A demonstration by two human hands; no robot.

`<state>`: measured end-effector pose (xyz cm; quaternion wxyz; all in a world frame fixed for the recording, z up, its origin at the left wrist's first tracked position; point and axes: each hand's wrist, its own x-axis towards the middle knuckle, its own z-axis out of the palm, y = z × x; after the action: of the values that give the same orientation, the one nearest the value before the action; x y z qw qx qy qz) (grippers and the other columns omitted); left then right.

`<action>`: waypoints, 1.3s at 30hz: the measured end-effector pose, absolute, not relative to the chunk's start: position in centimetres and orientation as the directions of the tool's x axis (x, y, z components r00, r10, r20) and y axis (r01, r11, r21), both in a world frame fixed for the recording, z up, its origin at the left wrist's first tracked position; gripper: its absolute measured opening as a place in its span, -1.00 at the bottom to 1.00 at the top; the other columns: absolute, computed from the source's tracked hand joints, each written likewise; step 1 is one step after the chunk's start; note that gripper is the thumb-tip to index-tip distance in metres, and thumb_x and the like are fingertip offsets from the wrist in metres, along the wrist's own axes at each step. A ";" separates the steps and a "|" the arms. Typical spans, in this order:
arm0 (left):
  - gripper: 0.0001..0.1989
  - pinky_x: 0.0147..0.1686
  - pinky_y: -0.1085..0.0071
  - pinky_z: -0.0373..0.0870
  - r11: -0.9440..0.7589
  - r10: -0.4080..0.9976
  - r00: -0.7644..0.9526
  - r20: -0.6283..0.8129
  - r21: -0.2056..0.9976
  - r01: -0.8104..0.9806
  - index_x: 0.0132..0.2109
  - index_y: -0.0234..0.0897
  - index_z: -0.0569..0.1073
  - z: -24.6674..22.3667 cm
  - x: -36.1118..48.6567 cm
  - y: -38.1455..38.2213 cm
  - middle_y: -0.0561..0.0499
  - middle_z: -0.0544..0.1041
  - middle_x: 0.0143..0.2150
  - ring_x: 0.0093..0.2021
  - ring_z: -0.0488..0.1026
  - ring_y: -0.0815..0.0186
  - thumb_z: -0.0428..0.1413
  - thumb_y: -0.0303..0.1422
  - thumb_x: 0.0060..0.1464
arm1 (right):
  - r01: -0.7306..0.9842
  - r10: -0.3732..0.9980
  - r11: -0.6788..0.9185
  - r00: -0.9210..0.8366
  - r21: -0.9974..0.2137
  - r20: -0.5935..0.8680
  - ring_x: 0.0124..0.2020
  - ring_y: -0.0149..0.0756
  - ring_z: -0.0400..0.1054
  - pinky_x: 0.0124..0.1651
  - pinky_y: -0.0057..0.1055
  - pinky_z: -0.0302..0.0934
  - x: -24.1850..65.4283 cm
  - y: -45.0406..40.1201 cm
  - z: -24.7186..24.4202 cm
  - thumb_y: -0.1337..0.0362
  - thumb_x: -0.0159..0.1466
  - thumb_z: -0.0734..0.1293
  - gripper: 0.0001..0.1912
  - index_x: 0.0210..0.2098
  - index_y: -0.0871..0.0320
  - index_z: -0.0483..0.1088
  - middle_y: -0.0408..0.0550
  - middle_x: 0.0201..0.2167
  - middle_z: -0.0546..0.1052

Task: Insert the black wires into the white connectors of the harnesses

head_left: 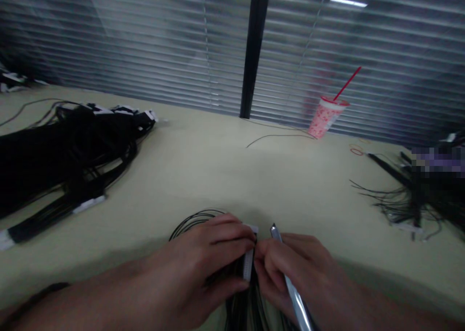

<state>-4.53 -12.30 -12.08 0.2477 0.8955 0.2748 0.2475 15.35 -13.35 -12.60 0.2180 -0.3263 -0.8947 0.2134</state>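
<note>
While the left hand (pixel 189 265) pinches a white connector (pixel 248 264) on a black wire bundle (pixel 240 311), the right hand (pixel 290 273) clenches a slim metal tool (pixel 295 292) just beside it; both work above the pale tabletop (pixel 218 176); more black wire bundles (pixel 65 161) lie to either side.

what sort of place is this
Probably a cable-assembly bench in an office: black wire bundles with white ends on a pale table, window blinds behind, and a pink drink cup.
</note>
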 end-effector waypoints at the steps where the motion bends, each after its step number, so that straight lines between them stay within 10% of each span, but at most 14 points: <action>1: -0.70 -0.06 0.33 0.30 -0.730 0.611 0.732 0.301 0.573 0.374 -0.03 -0.19 0.36 -12.0 -4.6 -12.3 -0.04 0.42 -0.08 -0.06 0.31 0.24 0.05 -0.43 0.04 | 0.487 0.663 0.711 -0.704 -0.507 0.253 -0.59 -0.54 0.13 -0.55 -0.58 0.02 15.4 -13.3 -12.6 0.47 0.10 0.19 -0.87 -0.51 0.16 0.14 -0.24 -0.60 0.29; 8: -0.67 -0.04 0.42 0.25 -0.750 0.585 0.754 0.297 0.551 0.365 0.01 -0.18 0.30 -12.4 -4.8 -12.0 0.00 0.39 -0.03 0.00 0.27 0.30 0.04 -0.42 0.06 | 0.572 0.673 0.730 -0.695 -0.374 0.253 -0.57 -0.47 0.14 -0.53 -0.52 0.03 15.1 -13.5 -12.4 0.48 0.11 0.14 -0.84 -0.55 0.17 0.07 -0.17 -0.61 0.24; 22: -0.78 -0.04 0.42 0.27 -0.709 0.613 0.743 0.269 0.603 0.366 -0.12 -0.19 0.36 -12.1 -4.3 -12.4 0.00 0.39 -0.10 -0.02 0.27 0.29 0.07 -0.41 0.04 | 0.473 0.844 0.473 -0.484 -0.743 0.229 -0.63 -0.58 0.08 -0.60 -0.63 -0.04 15.4 -13.2 -13.4 0.46 -0.03 0.26 -0.77 -0.56 0.15 0.05 -0.31 -0.64 0.24; 39: -0.63 -0.08 0.44 0.31 -0.589 0.731 0.632 0.256 0.703 0.397 -0.03 -0.09 0.28 -12.3 -4.2 -12.7 0.08 0.41 -0.12 -0.05 0.31 0.34 0.12 -0.41 -0.01 | 0.524 0.754 0.572 -0.639 -0.631 0.153 -0.44 -0.48 0.17 -0.43 -0.56 0.06 16.1 -13.8 -13.3 0.51 0.05 0.22 -0.82 -0.41 0.14 0.15 -0.18 -0.41 0.31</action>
<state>-4.18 -12.69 -12.35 0.3081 0.8492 0.3322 0.2711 16.12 -13.78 -13.32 0.2076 -0.3705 -0.8620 0.2766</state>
